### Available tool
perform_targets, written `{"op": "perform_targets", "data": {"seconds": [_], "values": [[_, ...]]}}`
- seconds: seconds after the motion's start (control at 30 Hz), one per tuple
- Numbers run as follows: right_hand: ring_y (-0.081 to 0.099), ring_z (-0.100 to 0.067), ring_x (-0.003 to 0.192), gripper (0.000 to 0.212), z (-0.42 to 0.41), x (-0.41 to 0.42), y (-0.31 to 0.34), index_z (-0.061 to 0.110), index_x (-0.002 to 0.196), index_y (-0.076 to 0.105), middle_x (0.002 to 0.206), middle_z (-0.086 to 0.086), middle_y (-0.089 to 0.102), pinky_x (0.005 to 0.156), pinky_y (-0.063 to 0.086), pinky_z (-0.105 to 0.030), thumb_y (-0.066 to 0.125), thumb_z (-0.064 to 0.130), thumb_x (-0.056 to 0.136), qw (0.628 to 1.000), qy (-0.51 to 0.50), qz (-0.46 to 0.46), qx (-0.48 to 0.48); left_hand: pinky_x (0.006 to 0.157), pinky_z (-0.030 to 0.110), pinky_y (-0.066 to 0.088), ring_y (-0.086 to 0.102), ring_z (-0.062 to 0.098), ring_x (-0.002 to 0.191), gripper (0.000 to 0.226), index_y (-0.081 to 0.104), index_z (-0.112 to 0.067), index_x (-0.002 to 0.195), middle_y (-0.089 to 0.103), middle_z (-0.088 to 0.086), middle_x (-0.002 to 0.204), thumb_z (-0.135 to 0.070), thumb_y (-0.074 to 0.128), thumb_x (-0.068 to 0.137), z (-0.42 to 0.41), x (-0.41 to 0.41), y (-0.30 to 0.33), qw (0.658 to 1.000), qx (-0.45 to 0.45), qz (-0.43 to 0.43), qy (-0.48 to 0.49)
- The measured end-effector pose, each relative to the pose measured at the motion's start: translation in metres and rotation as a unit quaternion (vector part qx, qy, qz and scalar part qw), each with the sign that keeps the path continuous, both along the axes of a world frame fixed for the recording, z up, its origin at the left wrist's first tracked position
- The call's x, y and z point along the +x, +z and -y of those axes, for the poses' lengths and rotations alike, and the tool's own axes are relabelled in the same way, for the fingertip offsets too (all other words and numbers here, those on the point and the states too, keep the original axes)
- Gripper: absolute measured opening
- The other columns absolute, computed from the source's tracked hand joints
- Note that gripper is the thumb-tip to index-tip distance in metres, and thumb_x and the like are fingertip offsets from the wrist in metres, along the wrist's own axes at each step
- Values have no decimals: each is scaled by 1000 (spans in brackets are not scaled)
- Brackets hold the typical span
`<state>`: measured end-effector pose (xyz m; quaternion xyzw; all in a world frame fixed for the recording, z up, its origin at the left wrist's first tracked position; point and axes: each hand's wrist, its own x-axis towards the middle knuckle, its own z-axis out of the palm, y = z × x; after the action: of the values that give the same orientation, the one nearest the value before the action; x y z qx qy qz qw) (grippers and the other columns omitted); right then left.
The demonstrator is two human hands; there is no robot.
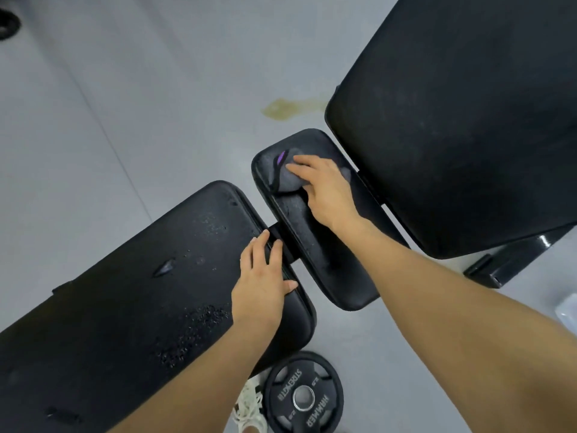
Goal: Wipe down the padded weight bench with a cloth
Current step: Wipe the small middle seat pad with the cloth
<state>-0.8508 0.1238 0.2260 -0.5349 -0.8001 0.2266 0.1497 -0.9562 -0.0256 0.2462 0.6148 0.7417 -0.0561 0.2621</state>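
Grey gym flooring [156,89] spreads under the black padded weight bench, with a yellowish stain [285,108] near the big backrest pad [462,120] and a black iron weight plate [303,398] lying flat by my shoe. My right hand [327,189] rests flat on the grey microfibre cloth with a purple tag [288,178], fingers [299,162] spread loosely and pressing it down onto the far end of the narrow middle pad [312,232]; nothing is pinched. My left hand [265,276] braces on the edge of the long seat pad [140,292], fingers open and curled slightly over the rim beside the gap. That seat pad carries water droplets [193,332], so I judge it not yet wiped. The narrow pad's long axis runs from the cloth back toward me, so the coming stroke should pull along it, toward my body. The right hand is nearer the cloth, directly on top of it.
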Motion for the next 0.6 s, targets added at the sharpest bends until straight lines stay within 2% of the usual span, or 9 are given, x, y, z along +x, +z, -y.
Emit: {"op": "perform_targets", "data": {"seconds": [0.1, 0.17, 0.27, 0.4, 0.47, 0.6], "values": [[44, -26, 121, 47, 31, 9, 2, 13, 122, 61, 134, -2, 54, 101, 38, -31, 50, -10, 82, 997, 71, -12, -3, 101, 29, 42, 2, 17, 145, 73, 15, -23, 148, -2, -4, 157, -39, 56, 89, 0, 1, 0, 1000, 12, 12, 22], [47, -27, 118, 47, 54, 16, 3, 12, 118, 64, 130, -3, 57, 101, 30, -25, 54, -10, 77, 994, 111, 1, 2, 101, 31, 42, 2, 16, 146, 70, 19, -22, 147, 1, -4, 157, -33, 58, 89, 1, 4, 0, 998, 19, 28, 49], [51, -27, 115, 46, 85, 35, 4, 11, 113, 66, 126, -4, 60, 106, 27, -31, 58, -10, 73, 991, 131, -5, 9, 99, 37, 41, 6, 17, 145, 60, 27, -25, 144, 4, -3, 157, -28, 56, 92, 8, 11, 0, 996, 27, 40, 80], [55, -27, 108, 43, 117, 65, 5, 10, 105, 69, 119, -3, 65, 103, 35, -38, 62, -10, 68, 988, 151, -18, 14, 115, 39, 26, 19, 22, 143, 58, 25, -24, 147, 12, -1, 156, -27, 50, 95, 25, 19, 2, 997, 40, 7, 70], [57, -30, 106, 42, 131, 77, 6, 10, 104, 69, 118, -3, 65, 98, 37, -35, 62, -10, 67, 987, 158, -19, 10, 117, 38, 23, 22, 22, 141, 60, 24, -20, 147, 17, -1, 155, -26, 52, 94, 35, 23, 6, 996, 52, 1, 76], [48, -21, 115, 51, 156, 97, 9, 14, 114, 66, 127, 4, 59, 93, 38, -22, 52, -15, 74, 990, 131, -16, -40, 112, 39, 31, 34, 22, 134, 58, 33, -15, 140, 30, -1, 147, -23, 59, 90, 55, 37, 13, 992, 76, 19, 97]]}}
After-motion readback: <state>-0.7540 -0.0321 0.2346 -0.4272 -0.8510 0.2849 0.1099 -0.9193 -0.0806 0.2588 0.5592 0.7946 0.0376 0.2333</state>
